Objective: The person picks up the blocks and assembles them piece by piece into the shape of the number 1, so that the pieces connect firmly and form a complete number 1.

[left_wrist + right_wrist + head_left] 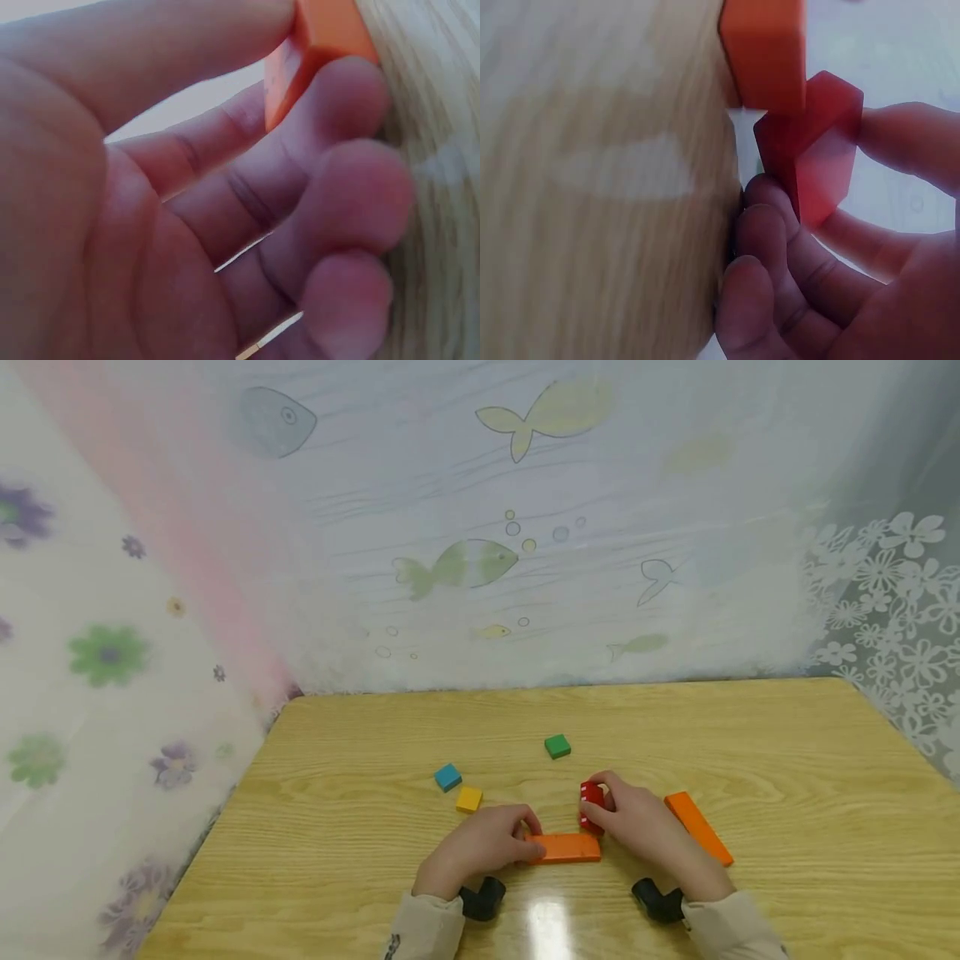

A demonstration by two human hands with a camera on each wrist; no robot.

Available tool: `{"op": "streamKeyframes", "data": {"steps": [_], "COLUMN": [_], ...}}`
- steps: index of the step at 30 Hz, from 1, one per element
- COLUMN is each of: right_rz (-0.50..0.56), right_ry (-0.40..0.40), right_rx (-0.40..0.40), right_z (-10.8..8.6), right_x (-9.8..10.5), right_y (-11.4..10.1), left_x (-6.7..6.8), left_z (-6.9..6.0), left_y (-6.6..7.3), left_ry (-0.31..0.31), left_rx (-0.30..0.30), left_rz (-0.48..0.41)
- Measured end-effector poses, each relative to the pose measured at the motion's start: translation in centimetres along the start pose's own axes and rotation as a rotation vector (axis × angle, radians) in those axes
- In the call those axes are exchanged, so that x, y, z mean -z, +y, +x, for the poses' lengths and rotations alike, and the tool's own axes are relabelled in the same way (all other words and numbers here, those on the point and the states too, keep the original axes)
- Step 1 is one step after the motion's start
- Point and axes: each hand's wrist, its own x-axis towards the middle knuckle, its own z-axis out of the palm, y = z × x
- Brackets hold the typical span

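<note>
Beige sleeves (426, 925) lie nearest, yellow block (469, 799) just beyond left hand (480, 842).

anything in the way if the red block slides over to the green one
Nothing visible: only bare table shows between the red block, pinched by the right grip, and the green block. The orange block in the left grip lies on the near side, off that path.

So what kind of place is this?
Perhaps an indoor play corner: there's a wood-grain table, a fish-patterned backdrop behind it, and a toy-like red block in the right hand.
</note>
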Motion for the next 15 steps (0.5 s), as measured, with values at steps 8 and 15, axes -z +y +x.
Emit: {"op": "streamKeyframes", "data": {"steps": [8, 15], "right_rz": [-0.044, -0.126], "right_ry": [0.003, -0.001], "right_rx": [0.049, 0.075], "right_z": [-0.3, -0.5], "right_x": [-1.5, -2.3], "right_y": [-1.3, -2.3], "left_x": [0.0, -0.1], "left_z": [-0.2, -0.4], "left_y": [0.5, 0.7], "left_ry": [-0.007, -0.026], "left_rx": [0.012, 0.032], "left_rz": [0.073, 0.071]}}
